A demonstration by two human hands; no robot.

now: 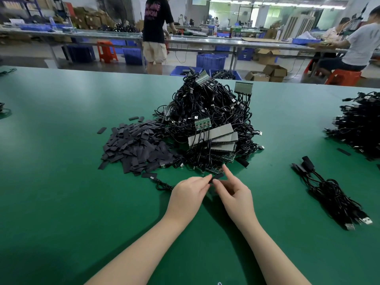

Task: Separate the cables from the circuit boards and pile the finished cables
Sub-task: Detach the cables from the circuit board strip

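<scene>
Nearest, over the green desk [61, 202], both hands meet on one small flat black sleeve piece [217, 177]. The left hand [188, 192] pinches its near end between thumb and fingertips, a closed grip. The right hand [234, 192] pinches it from the other side, index finger stretched out toward the pile. A black cable [162, 185] trails away to the left on the desk; whether it joins the held piece cannot be told.

This looks like the middle of the separating step: one cable end is being worked, just in front of a green circuit board [214, 170] at the pile's foot. The next move probably calls for a steady pull or slide while the other hand braces, then carrying the freed cable to the right.

There, a bundle of finished cables [333, 194] lies with USB plugs toward the viewer. Left of centre lies a heap of black sleeves [135, 145]. Beyond the hands rises the tangled pile of cables and boards [209, 116], with a second cable stack [357, 124] at far right.
</scene>
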